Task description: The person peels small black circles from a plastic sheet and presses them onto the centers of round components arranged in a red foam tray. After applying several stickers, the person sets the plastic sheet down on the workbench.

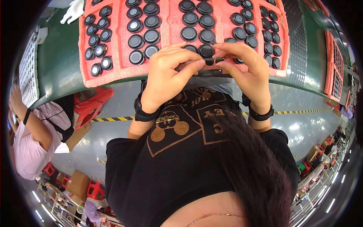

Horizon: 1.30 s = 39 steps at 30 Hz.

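A pink foam tray lies in front of me, holding rows of round black parts with grey or pale centres. At its near edge both my hands meet over a thin dark strip, seen nearly edge-on. My left hand pinches the strip's left end between thumb and fingertips. On the other side, my right hand has its thumb and index finger closed around the right end. One round black part shows just beyond the strip; fingers partly hide its neighbours. What kind of piece the strip is, I cannot tell.
The tray rests on a green tabletop with a black textured mat at right. A second pink tray lies farther right. A white glove is at the far left. Another person in pink works beside a white tray.
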Motion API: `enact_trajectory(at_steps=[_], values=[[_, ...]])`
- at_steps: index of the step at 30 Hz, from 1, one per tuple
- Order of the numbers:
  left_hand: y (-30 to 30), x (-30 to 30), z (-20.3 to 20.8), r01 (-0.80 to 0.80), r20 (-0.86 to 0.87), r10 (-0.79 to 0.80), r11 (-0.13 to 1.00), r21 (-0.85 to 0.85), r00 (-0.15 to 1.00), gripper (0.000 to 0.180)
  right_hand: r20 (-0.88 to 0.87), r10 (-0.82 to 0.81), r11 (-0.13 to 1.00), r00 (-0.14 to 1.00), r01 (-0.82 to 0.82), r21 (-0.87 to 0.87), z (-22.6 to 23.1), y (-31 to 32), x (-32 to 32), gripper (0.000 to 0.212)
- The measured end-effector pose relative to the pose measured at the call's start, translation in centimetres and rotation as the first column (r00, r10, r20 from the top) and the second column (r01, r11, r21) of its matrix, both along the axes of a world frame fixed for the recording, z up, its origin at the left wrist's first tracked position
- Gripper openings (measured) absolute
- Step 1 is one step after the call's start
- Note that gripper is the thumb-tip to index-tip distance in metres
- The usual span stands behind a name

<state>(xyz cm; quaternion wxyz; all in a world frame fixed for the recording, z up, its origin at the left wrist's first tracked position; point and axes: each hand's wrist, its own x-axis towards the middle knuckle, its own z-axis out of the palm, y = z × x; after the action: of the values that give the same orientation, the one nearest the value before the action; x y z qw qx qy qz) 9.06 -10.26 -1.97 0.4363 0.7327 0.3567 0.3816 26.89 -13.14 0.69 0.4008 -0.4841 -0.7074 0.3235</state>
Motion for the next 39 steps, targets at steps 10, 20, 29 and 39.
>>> enact_trajectory(at_steps=[10,20,29,39], values=[[-0.2,0.2,0.7,-0.035,0.055,0.05,0.972,-0.232,0.997,0.005,0.046,0.054,0.978,0.997,-0.062,0.197,-1.2,0.5,0.6,0.029],[0.1,0.1,0.1,-0.025,-0.019,0.024,0.999,-0.026,1.0,0.004,-0.237,-0.023,0.995,0.971,0.0,-0.096,-0.3,0.3,-0.1,0.049],[-0.1,0.2,0.1,-0.041,0.055,0.048,0.992,-0.122,0.997,0.004,-0.04,-0.043,0.999,0.998,0.043,-0.001,-0.7,0.2,-0.1,0.041],[-0.3,0.1,0.6,-0.048,0.062,0.068,0.962,-0.27,0.996,0.005,0.134,0.054,0.944,0.989,-0.095,0.315,-1.1,1.1,0.6,0.029]])
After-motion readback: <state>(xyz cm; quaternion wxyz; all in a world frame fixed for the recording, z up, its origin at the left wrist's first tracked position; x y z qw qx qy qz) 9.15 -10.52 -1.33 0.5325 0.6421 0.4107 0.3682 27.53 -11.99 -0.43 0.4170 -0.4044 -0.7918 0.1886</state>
